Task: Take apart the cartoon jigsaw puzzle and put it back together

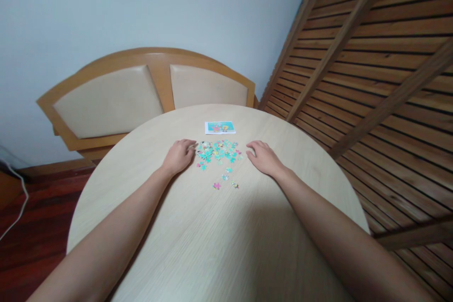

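Note:
A loose heap of small jigsaw puzzle pieces (218, 150), mostly turquoise with some pink and yellow, lies on the round table (177, 245). My left hand (180, 156) rests at the heap's left edge, fingers partly bent and apart, holding nothing visible. To the right of the heap, my right hand (262, 156) lies with thumb and fingers apart and nothing between them. Nearer to me are several separate pieces, among them a pink piece (216, 186) and a multicoloured piece (235, 184). Beyond the heap lies a picture card (221, 127) with cartoon figures on turquoise.
Behind the table, a wooden headboard with cream padded panels (109, 101) stands against the pale wall (141, 4). A slatted wooden frame (357, 66) leans at the right. On the dark red floor (42, 217) at the left runs a white cable (24, 193).

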`<state>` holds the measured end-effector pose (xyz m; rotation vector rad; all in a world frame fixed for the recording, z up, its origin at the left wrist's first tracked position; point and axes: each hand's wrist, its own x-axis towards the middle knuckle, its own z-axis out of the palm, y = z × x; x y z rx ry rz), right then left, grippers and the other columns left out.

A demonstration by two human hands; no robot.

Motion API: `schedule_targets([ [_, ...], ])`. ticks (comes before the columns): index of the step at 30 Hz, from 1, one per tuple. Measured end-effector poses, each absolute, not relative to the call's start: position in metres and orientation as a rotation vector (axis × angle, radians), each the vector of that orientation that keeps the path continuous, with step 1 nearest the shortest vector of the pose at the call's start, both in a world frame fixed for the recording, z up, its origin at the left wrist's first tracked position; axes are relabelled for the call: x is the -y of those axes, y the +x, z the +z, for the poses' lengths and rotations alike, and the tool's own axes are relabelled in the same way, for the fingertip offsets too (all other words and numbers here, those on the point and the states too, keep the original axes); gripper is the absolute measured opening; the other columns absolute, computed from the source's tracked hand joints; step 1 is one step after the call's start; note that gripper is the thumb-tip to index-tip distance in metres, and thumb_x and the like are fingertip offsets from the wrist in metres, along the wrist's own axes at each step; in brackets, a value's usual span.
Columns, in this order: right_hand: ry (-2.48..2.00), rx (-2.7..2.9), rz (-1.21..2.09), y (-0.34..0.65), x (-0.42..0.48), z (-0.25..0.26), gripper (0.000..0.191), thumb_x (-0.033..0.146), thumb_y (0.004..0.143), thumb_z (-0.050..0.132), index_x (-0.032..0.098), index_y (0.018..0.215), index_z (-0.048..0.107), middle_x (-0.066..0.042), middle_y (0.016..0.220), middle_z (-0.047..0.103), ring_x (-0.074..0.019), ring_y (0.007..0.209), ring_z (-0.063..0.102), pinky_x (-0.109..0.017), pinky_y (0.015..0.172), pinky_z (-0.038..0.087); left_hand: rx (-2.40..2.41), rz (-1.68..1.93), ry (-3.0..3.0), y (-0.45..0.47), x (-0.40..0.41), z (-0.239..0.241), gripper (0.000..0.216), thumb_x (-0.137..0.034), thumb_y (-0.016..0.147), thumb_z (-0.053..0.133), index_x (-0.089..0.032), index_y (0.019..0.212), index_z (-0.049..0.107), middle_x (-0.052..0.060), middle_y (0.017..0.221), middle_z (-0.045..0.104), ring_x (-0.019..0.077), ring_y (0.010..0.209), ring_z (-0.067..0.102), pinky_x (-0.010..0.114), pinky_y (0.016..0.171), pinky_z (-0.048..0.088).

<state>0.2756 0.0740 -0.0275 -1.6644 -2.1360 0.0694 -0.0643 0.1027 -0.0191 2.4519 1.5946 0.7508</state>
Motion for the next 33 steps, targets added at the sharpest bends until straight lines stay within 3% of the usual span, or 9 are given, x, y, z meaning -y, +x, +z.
schedule_targets([
  [3,-1.668,2.133,0.067,0.274,-0.073,-0.027,0.031,0.028,0.099,0.051,0.015,0.124,0.065,-0.015,0.130,0.065,-0.0298,0.122,0.057,-0.045,0.107,0.044,-1.470,0.688,2.544,-0.056,-0.103,-0.022,0.053,-0.024,0.095,0.040,-0.011,0.144,0.053,0.013,0.145,0.059,0.0262,0.135,0.053,0.041,0.116,0.040],
  [7,-1.662,2.132,0.063,0.274,-0.072,-0.027,0.031,0.028,0.099,0.051,0.015,0.123,0.065,-0.015,0.129,0.065,-0.0310,0.121,0.057,-0.047,0.106,0.045,-1.464,0.635,2.579,-0.054,-0.106,-0.028,0.057,-0.029,0.097,0.037,-0.006,0.149,0.045,0.018,0.146,0.057,0.0308,0.136,0.052,0.048,0.117,0.040],
  [12,-1.625,2.135,0.062,0.276,-0.073,-0.029,0.031,0.028,0.098,0.051,0.016,0.123,0.066,-0.016,0.128,0.065,-0.0319,0.119,0.058,-0.050,0.105,0.046,-1.459,0.661,2.632,-0.056,-0.102,-0.027,0.050,-0.035,0.100,0.037,-0.009,0.138,0.057,0.019,0.139,0.062,0.0317,0.130,0.057,0.049,0.114,0.043],
  [16,-1.538,2.166,0.080,0.272,-0.072,-0.027,0.034,0.022,0.101,0.045,0.021,0.128,0.065,-0.011,0.130,0.065,-0.0271,0.120,0.059,-0.046,0.106,0.046,-1.373,0.692,2.704,-0.051,-0.093,-0.020,0.038,-0.037,0.100,0.042,-0.018,0.116,0.071,0.013,0.131,0.067,0.0290,0.122,0.062,0.047,0.109,0.047],
  [20,-1.328,2.288,0.100,0.258,-0.064,-0.023,0.038,0.028,0.105,0.040,0.025,0.136,0.063,-0.009,0.138,0.061,-0.0256,0.129,0.053,-0.046,0.110,0.042,-1.356,0.735,2.737,-0.044,-0.086,-0.013,0.028,-0.032,0.096,0.050,-0.019,0.100,0.075,0.011,0.120,0.070,0.0292,0.111,0.064,0.046,0.100,0.051],
  [25,-1.220,2.498,0.132,0.241,-0.050,-0.017,0.040,0.039,0.105,0.045,0.030,0.140,0.062,-0.010,0.153,0.050,-0.0327,0.144,0.038,-0.059,0.118,0.028,-1.346,0.748,2.758,-0.040,-0.081,-0.009,0.024,-0.027,0.095,0.053,-0.019,0.100,0.074,0.010,0.107,0.072,0.0281,0.100,0.065,0.044,0.092,0.053],
  [30,-1.142,2.563,0.232,0.238,-0.046,-0.011,0.040,0.037,0.106,0.041,0.034,0.140,0.061,-0.005,0.154,0.051,-0.0332,0.146,0.035,-0.058,0.118,0.027,-1.316,0.738,2.783,-0.038,-0.079,-0.010,0.024,-0.026,0.095,0.054,-0.019,0.103,0.075,0.010,0.107,0.073,0.0280,0.099,0.065,0.045,0.091,0.053],
  [33,-1.167,2.532,0.285,0.239,-0.048,-0.013,0.044,0.036,0.106,0.040,0.029,0.147,0.054,-0.007,0.151,0.055,-0.0339,0.147,0.035,-0.058,0.118,0.028,-1.271,0.759,2.797,-0.033,-0.074,-0.007,0.025,-0.028,0.097,0.053,-0.019,0.108,0.074,0.010,0.109,0.072,0.0271,0.100,0.065,0.044,0.092,0.052],
])
